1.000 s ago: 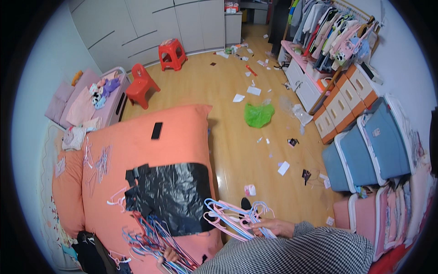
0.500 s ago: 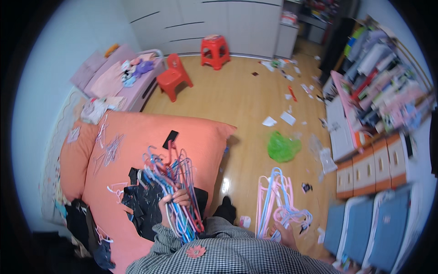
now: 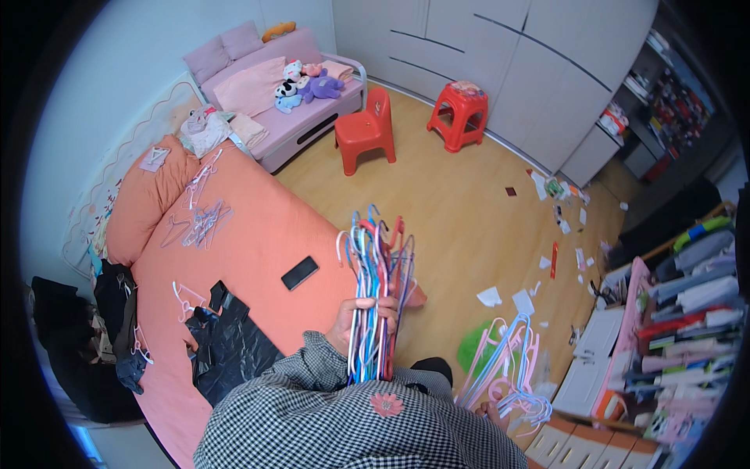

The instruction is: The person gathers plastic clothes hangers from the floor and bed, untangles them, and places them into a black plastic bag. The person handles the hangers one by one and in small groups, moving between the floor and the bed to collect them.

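A thick bundle of clothes hangers (image 3: 370, 270) in blue, white, red and purple stands upright in my left hand (image 3: 366, 315), whose fingers wrap round it. Lower right, my right hand (image 3: 494, 413) grips a second bunch of pink and light blue hangers (image 3: 512, 356), partly hiding the fingers. On the orange bed (image 3: 258, 203) to the left lie a pile of thin pale hangers (image 3: 205, 225), a black phone (image 3: 300, 273) and a crumpled black plastic bag (image 3: 234, 352). A white-and-pink hanger (image 3: 186, 302) rests just beyond that bag.
Beyond the bed stand a red chair (image 3: 366, 134) and a red stool (image 3: 459, 117). Paper scraps (image 3: 522, 302) and a green plastic bag (image 3: 475, 348) litter the wooden floor. A rack of clothes (image 3: 695, 313) lines the right side; soft toys (image 3: 308, 84) sit on a lilac sofa (image 3: 293, 131).
My view has turned toward the right. The left-hand bundle has moved off the bed's black bag and now stands straighter near the bed's edge. Both hands keep their hangers.
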`<state>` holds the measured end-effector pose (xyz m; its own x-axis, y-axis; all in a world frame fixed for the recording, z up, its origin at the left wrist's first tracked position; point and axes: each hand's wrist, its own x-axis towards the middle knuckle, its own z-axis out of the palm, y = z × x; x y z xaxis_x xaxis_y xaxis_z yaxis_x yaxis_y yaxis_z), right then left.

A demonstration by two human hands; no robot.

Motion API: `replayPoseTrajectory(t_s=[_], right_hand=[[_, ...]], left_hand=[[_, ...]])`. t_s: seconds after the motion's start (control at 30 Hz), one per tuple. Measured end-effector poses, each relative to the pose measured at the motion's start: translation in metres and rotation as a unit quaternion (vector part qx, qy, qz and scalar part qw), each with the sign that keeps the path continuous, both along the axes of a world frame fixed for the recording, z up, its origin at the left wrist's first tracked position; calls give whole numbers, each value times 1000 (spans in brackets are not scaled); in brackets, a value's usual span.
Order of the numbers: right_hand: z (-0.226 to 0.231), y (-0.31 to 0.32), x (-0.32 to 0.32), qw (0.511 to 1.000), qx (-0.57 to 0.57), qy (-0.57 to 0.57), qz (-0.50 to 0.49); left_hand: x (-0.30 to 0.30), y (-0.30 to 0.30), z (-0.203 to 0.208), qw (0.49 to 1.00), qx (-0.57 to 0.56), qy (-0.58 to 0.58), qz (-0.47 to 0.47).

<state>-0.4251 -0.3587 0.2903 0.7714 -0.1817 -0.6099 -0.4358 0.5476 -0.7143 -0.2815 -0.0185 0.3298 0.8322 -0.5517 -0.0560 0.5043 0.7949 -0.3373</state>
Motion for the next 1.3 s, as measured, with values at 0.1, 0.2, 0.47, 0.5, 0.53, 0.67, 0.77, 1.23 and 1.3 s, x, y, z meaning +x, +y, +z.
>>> replayPoseTrajectory(t_s=[0.1, 0.2, 0.47, 0.5, 0.53, 0.67, 0.77, 1.23, 1.3], right_hand=[[-10, -22, 81, 999, -24, 21, -5], [-18, -48, 181, 995, -70, 6, 72], [12, -52, 445, 960, -46, 48, 272], [13, -47, 465, 952, -49, 50, 298], [13, -36, 490, 943, -51, 50, 324], [-6, 7, 583, 914, -11, 68, 399], [-3, 59, 640, 890, -28, 81, 447], [0, 405, 889, 836, -33, -20, 548], [-6, 454, 919, 797, -62, -39, 599]], left_hand=[[67, -19, -11, 1000, 7, -28, -1], [135, -38, -12, 999, -1, 0, 33], [274, -51, -34, 988, -64, 4, 139], [281, -47, -33, 987, -34, -3, 154], [292, -43, -26, 985, -49, -3, 167], [326, -8, -30, 964, -6, 19, 263], [347, 26, -36, 939, -10, 61, 337], [431, 278, -39, 812, 6, 125, 570], [435, 307, -44, 787, 7, 132, 603]])
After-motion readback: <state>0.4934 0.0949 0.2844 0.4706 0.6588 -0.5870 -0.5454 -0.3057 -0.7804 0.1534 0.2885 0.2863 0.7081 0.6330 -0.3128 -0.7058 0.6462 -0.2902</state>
